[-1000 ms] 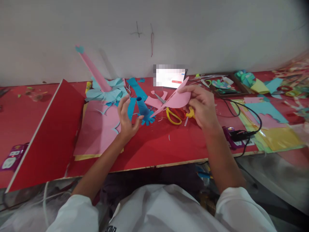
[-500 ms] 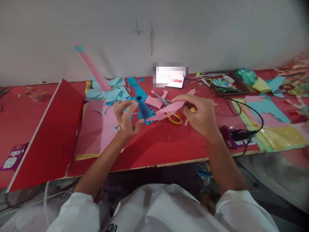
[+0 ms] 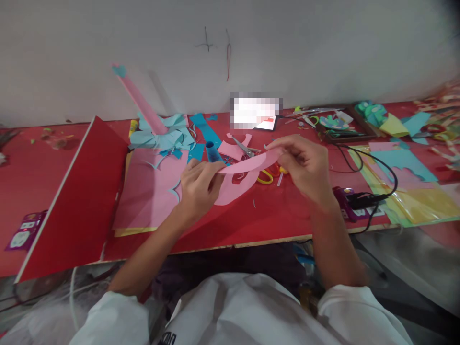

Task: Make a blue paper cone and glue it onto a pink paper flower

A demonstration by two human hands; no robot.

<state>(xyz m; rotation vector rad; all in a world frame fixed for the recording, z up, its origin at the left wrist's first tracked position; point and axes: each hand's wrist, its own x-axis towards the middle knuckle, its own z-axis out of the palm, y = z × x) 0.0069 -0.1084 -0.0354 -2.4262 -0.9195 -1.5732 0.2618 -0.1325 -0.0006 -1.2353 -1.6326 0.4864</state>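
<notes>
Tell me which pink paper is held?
The curved pink strip, between left hand and right hand; the large pink sheet and small pink scrap lie flat.

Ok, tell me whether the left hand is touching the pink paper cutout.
Touching: the head view shows the left hand pinching the pink paper cutout.

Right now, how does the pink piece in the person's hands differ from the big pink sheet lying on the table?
The pink cut-out is held up between the left hand and right hand; the pink sheet lies flat on the red table. The pink cut-out is small and curved; the pink sheet is far larger and mostly straight-edged. Both are pink paper.
</notes>
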